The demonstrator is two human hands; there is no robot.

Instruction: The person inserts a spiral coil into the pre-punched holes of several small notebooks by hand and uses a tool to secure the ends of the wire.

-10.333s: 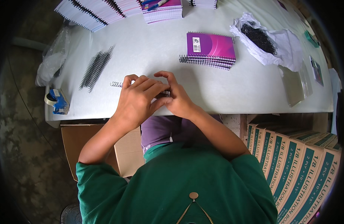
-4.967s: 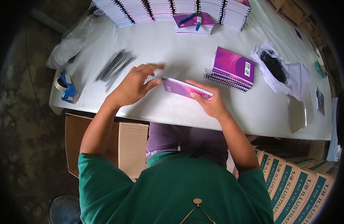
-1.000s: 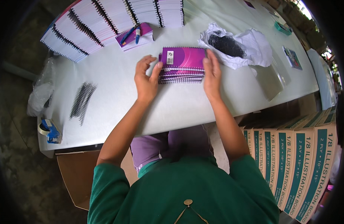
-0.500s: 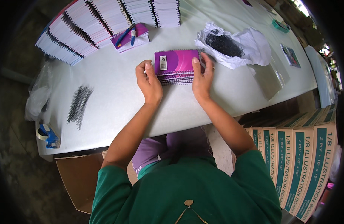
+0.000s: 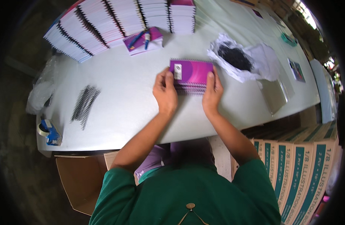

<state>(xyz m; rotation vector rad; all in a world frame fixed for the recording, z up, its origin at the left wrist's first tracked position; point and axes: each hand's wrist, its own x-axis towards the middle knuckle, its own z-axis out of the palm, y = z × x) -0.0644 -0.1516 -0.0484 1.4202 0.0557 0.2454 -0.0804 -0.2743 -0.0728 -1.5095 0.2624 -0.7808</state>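
Observation:
A small stack of purple and pink spiral notebooks point(image 5: 194, 73) lies in front of me, its black coils along the far and near sides. My left hand point(image 5: 166, 92) grips the left side, thumb at the edge of the top cover. Opposite it, my right hand point(image 5: 213, 93) closes on the right side, with its thumb by the cover's right edge and fingers behind. Past the stack to the left, two blue pens point(image 5: 147, 39) rest on another purple notebook pile point(image 5: 157, 44). Loose black binding coils point(image 5: 84, 105) lie on the table to the left.
Tall rows of coil-bound notebooks point(image 5: 123, 18) line the far left. A crumpled white bag point(image 5: 264, 62) holds black coils point(image 5: 235, 57) at right, near a clear plastic sheet point(image 5: 274, 95). A blue tape dispenser point(image 5: 52, 134) sits at the left edge. Cartons point(image 5: 300, 168) stand lower right.
My view has shifted, so the table's things appear farther right. My right thumb has moved from on top of the cover to its right edge, and my left hand has closed in on the left side.

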